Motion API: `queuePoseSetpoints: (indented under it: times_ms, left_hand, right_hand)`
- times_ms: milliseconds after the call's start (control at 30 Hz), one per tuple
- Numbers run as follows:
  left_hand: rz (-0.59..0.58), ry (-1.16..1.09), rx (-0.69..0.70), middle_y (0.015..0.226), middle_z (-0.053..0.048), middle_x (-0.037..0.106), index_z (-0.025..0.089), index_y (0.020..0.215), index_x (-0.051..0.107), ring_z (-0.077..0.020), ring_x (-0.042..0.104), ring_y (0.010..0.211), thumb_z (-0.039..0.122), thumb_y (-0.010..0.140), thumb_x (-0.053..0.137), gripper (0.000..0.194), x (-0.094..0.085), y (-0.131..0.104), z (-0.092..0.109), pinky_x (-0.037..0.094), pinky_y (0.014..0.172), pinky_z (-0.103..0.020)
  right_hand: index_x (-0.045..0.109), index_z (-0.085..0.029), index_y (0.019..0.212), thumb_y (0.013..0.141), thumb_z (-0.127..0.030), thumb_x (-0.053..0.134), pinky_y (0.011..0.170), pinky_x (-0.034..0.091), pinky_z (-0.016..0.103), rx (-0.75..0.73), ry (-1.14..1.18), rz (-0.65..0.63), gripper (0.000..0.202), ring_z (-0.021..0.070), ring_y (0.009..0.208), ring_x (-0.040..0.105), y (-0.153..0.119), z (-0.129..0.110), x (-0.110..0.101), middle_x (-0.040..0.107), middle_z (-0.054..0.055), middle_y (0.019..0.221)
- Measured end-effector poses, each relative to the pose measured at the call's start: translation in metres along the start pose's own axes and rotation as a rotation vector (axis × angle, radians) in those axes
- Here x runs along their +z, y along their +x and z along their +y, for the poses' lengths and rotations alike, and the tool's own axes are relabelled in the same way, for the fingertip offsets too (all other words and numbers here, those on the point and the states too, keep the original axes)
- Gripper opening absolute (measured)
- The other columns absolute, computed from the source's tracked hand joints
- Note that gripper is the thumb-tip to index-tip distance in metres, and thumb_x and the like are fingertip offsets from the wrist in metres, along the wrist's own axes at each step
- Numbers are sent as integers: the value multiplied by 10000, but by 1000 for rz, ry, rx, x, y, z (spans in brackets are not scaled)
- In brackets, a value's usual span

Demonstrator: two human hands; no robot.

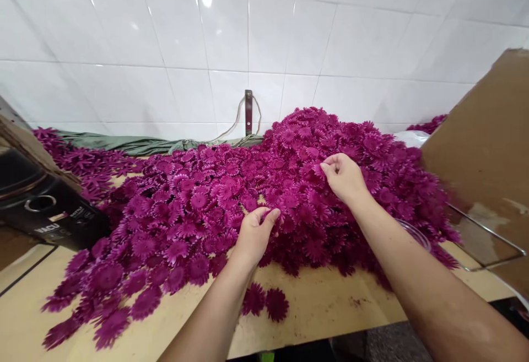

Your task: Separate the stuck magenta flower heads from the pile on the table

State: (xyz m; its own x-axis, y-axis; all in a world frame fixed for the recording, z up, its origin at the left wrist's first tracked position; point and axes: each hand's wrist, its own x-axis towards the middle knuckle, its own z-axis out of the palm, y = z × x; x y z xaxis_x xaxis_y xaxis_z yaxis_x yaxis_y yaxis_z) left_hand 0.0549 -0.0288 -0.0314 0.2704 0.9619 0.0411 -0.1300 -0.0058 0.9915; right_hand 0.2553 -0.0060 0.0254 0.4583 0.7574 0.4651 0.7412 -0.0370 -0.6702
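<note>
A large heap of magenta artificial flower heads (231, 185) with toothed petals spreads across the table and rises highest toward the right. My left hand (255, 234) is closed at the front of the heap, thumb and finger pinching a magenta flower that is mostly hidden by the fingers. Farther right and higher up, my right hand (344, 179) pinches the edge of another magenta flower (319, 169) against the pile. Two loose flower heads (276, 304) lie on the bare wood just below my left forearm.
At the left stands a black container (49, 207) by a cardboard piece. A large cardboard sheet (483, 169) and a metal wire frame (496, 241) are at the right. Green cloth (124, 142) runs along the tiled wall, below a metal bracket (248, 113). The wooden table's front edge (306, 337) is near me.
</note>
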Motion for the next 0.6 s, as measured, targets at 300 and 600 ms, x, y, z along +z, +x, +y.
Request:
queuePoseSetpoints:
  times_ms: [300,600]
  left_hand:
    - [-35,-88,-30,482,69,380,175,529,452,-83,331,491,620,629,559,468,-6,1,-8,296,510,-225]
    - [-138,-40,37,533,67,352,173,619,472,-78,298,506,511,691,564,358,-9,-3,-2,283,494,-211]
  right_hand:
    - [634,-206,958,783,-297,530,757,448,355,-470,31,-541,223,198,846,559,-65,-47,8,620,70,894]
    - [488,-201,561,748,-177,480,554,396,252,-389,-84,-344,188,135,545,503,-56,-52,28,562,-5,559]
